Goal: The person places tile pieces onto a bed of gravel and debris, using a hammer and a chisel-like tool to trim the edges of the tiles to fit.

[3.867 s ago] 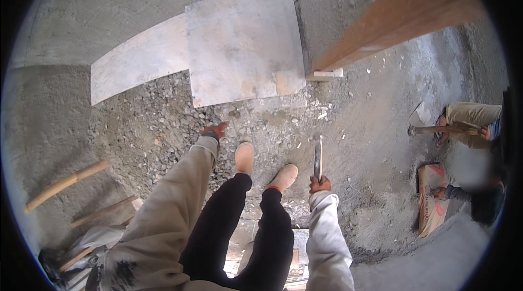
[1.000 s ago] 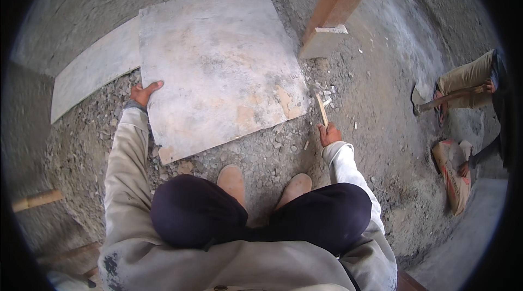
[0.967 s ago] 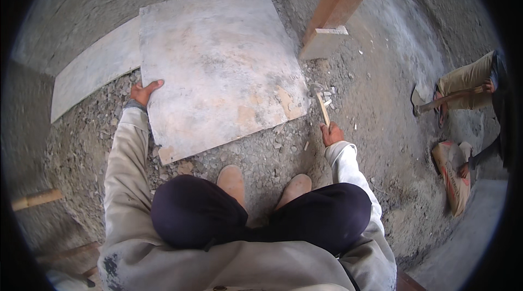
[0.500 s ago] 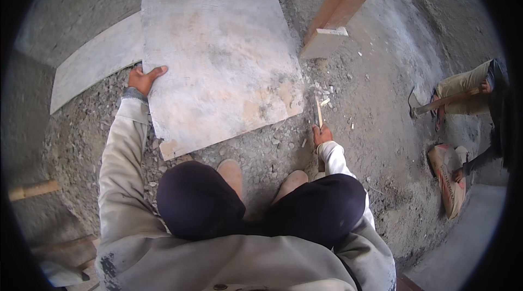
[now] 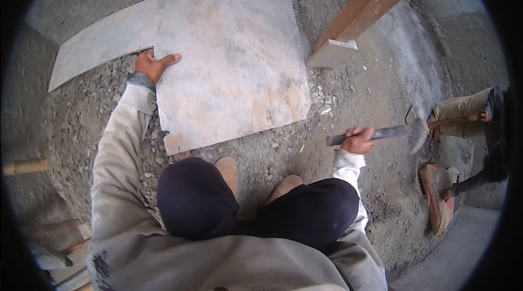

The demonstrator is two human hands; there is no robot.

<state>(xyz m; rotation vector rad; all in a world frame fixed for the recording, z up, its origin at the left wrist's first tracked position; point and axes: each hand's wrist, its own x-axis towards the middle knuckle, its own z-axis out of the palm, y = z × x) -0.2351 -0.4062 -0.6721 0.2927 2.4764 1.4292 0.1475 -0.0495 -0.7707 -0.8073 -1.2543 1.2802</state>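
My left hand (image 5: 153, 65) is closed on the left edge of a large, pale square board (image 5: 229, 59) lying on gravel, thumb over its top face. Behind it at the left lies a longer, narrower pale board (image 5: 103, 39). My right hand (image 5: 358, 141) grips a claw hammer (image 5: 399, 132) by its handle, held right of the square board, its slightly blurred head pointing right. I am squatting, my knees below the board in the picture.
A wooden post (image 5: 376, 5) on a block (image 5: 332, 55) stands behind at the right. A co-worker (image 5: 463, 111) at far right holds a wooden-handled tool; another hand (image 5: 447, 193) touches a paper sack (image 5: 436, 204). Wood pieces (image 5: 27, 167) lie at left.
Since the earliest frame I have squatted and taken hold of the board. In the last second my left hand and board shifted up in view; my right hand swung the hammer rightward from the board's corner.
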